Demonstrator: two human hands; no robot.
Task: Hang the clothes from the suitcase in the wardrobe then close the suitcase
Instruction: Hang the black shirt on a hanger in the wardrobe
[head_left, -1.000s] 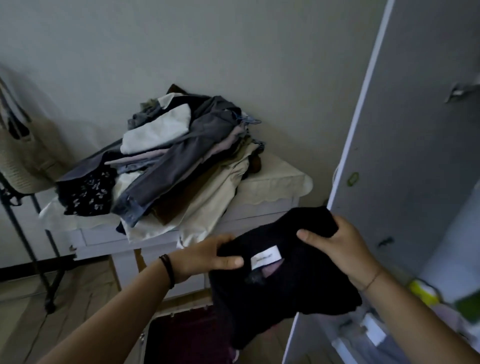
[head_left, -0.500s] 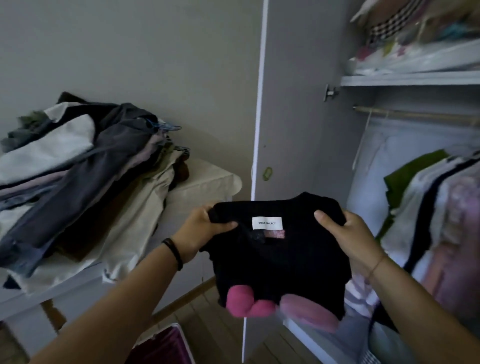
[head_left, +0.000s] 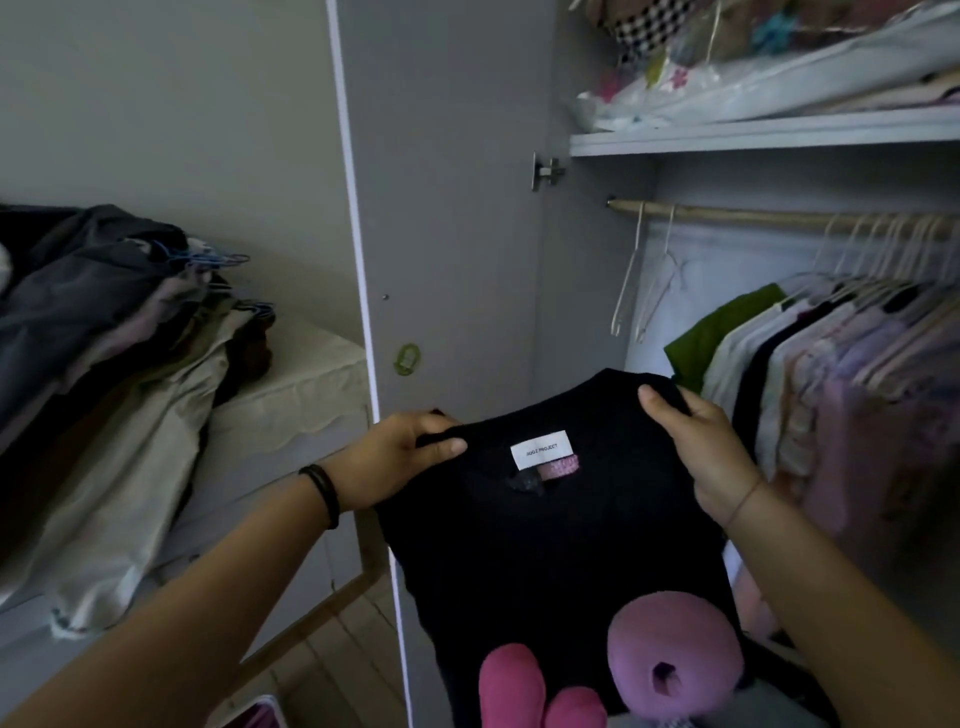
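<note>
Both hands, left hand (head_left: 395, 460) and right hand (head_left: 711, 457), grip the shoulders of a black sweater (head_left: 561, 540) with a white neck label (head_left: 542, 449), before the open wardrobe (head_left: 597, 270), whose rail (head_left: 753, 215) holds hung clothes (head_left: 831, 364).

A home bedroom: a wardrobe (head_left: 587, 291) with hung clothes (head_left: 831, 374) beyond the right hand (head_left: 711, 452), heaped garments (head_left: 104, 322) on a table (head_left: 291, 395) left of the left hand (head_left: 395, 462).

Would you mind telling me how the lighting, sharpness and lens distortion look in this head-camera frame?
Head view: dim overall, black sweater nearly featureless, yet its white label reads clearly; wide-angle lens bows the wardrobe door edge and hanging rail; hung clothes at right look soft.
</note>
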